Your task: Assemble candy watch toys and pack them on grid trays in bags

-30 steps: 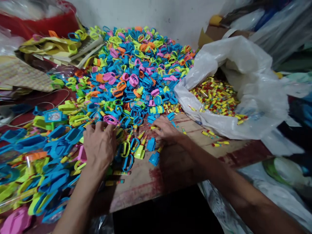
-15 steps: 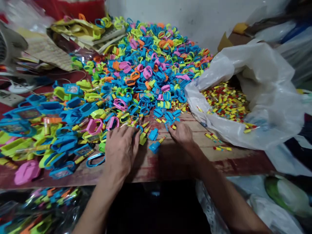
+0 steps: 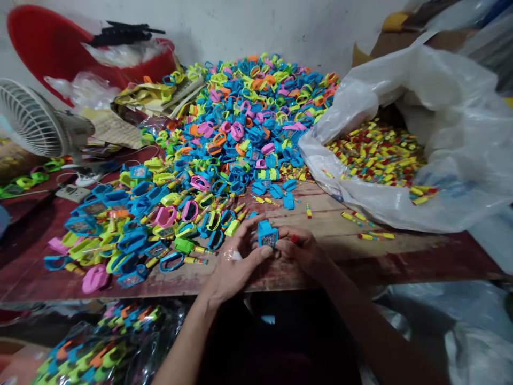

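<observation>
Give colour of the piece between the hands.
The piece is blue; best seen in the head view.

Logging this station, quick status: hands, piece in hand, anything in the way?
Left hand gripping blue watch, right hand at its side. Red bit at right hand, partly hidden. Watch pile beyond; nothing seen blocking.

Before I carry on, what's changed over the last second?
The left hand moved rightward off the scattered pieces, and the right hand drew back toward the near edge of the table. They've come together, with a blue watch-shaped piece taken up between their fingers. The white bag and large heap stayed put.
</observation>
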The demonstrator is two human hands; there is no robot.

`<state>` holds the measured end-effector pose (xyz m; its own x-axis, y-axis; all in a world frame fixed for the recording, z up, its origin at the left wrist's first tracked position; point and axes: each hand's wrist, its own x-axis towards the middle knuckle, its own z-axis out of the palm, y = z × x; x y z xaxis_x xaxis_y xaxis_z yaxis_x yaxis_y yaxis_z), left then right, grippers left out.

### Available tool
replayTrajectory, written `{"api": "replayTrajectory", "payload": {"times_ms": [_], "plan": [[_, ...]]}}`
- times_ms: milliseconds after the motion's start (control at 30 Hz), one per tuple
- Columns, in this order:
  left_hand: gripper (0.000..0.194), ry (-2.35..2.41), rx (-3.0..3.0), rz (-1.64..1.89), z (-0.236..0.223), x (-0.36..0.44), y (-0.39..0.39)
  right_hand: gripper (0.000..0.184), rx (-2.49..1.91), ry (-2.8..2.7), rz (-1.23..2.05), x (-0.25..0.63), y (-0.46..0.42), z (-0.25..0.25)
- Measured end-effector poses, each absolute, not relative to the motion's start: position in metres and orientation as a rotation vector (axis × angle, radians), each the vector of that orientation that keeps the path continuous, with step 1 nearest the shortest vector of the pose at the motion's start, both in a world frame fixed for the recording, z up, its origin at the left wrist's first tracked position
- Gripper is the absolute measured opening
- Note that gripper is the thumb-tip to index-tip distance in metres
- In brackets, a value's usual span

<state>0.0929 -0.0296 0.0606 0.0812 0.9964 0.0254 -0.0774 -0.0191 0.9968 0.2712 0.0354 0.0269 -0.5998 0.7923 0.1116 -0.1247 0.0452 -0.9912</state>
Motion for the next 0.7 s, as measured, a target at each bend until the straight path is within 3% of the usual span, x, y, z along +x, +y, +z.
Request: {"api": "replayTrajectory", "payload": {"times_ms": [200,367,500,700], "plan": [[0.036,1.152,1.221,1.231,0.061,0.101,-0.028,0.029,-0.633,-1.677,1.642,0.258,0.035,0.022],[0.029,1.353,1.045,1.469,0.05,0.101,-0.023,0.028,-1.009,-1.909,1.261,0.265,0.04,0.019],[0.028,1.327,1.019,1.225,0.052,0.099,-0.022,0.046,-1.069,-2.115,1.121,0.286,0.041,0.028],[0.023,1.278,1.127,0.941,0.047,0.101,-0.015,0.03,-0.757,-2.139,1.029,0.292,0.046,0.04]]}}
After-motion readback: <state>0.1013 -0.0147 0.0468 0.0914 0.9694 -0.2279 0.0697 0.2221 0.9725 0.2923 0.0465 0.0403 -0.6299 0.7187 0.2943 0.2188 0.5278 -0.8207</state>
